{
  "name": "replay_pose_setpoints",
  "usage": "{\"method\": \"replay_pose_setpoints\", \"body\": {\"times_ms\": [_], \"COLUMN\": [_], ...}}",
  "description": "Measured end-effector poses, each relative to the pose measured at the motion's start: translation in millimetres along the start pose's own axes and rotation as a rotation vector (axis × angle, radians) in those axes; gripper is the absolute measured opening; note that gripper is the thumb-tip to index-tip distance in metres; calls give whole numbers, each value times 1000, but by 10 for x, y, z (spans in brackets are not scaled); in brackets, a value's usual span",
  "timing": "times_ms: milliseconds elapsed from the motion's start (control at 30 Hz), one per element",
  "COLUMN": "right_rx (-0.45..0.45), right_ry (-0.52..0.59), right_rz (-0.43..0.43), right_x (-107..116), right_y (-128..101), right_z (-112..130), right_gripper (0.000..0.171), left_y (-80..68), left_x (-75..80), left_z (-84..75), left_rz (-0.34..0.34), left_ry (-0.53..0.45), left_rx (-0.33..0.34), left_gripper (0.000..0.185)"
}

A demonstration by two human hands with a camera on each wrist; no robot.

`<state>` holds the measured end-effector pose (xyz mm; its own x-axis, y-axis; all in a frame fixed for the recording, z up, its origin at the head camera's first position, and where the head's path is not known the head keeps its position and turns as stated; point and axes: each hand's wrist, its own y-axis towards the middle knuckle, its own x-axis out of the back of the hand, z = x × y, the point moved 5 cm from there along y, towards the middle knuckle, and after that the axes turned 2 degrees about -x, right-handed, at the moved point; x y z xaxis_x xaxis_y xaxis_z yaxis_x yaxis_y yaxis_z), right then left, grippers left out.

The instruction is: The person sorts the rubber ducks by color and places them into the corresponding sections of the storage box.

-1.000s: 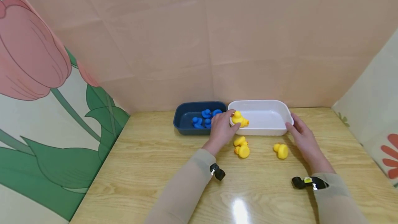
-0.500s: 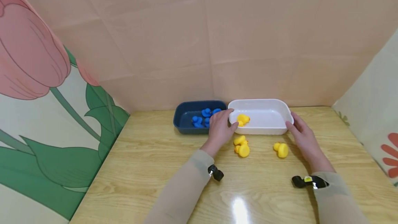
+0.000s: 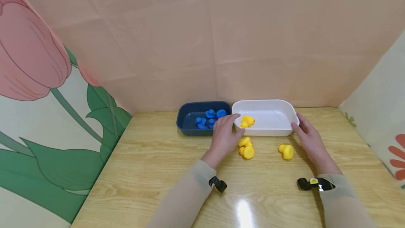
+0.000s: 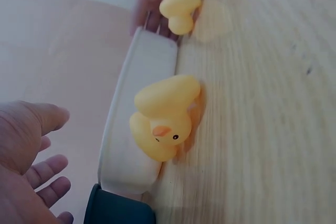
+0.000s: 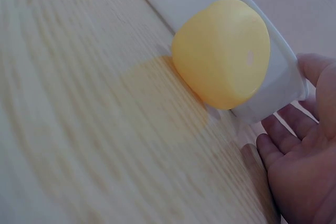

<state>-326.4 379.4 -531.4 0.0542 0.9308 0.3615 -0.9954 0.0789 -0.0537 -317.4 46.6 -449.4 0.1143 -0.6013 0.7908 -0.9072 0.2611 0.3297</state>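
Your left hand hung open and empty at the white tray's near corner, one yellow duck lying inside; your right hand rested open-fingered against the far end, probably steadying it; two ducks waited on the table.

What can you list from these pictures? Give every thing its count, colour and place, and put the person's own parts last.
White tray: one, white, at the back of the table, right of the blue tray.
Blue tray: one, dark blue, touching the white tray's left end.
Blue ducks: at least four, blue, inside the blue tray.
Yellow duck in tray: one, yellow, inside the white tray's left part.
Yellow ducks on table: two, yellow, in front of the white tray.
Table: one, light wood.
Left hand: open, at the trays' junction.
Right hand: fingers touch the white tray's right end.
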Motion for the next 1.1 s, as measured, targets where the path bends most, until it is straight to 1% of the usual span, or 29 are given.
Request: {"method": "replay_pose_setpoints", "body": {"times_ms": [167,300,500,633,800,967,1033,1100], "right_rx": [5,9,14,10,7,14,18,21], "right_ry": [-3,-1,4,2,-3,-2,-1,-1], "right_rz": [5,1,-1,2,-2,-4,-4,-3], "right_x": [4,3,-1,-1,7,17,17,17], "right_y": [1,-11,-32,-35,-30,-40,-48,-55], "right_z": [-3,-2,2,-7,-14,-13,-10,-3], "right_gripper": [85,85,85,85,85,86,87,88], "left_y": [-115,-203,-316,-378,-448,-513,-533,-551], "left_x": [6,10,4,-15,-54,-118,-144,-169], "left_z": [-37,-65,-91,-98,-101,-93,-86,-82], "left_rz": [17,41,93,123,147,170,188,203], "left_ry": [-16,-29,-73,-85,-83,-54,-48,-52], "left_rx": [-7,-25,-21,-25,-59,-104,-106,-92], "left_gripper": [57,58,58,58,59,61,61,60]}}
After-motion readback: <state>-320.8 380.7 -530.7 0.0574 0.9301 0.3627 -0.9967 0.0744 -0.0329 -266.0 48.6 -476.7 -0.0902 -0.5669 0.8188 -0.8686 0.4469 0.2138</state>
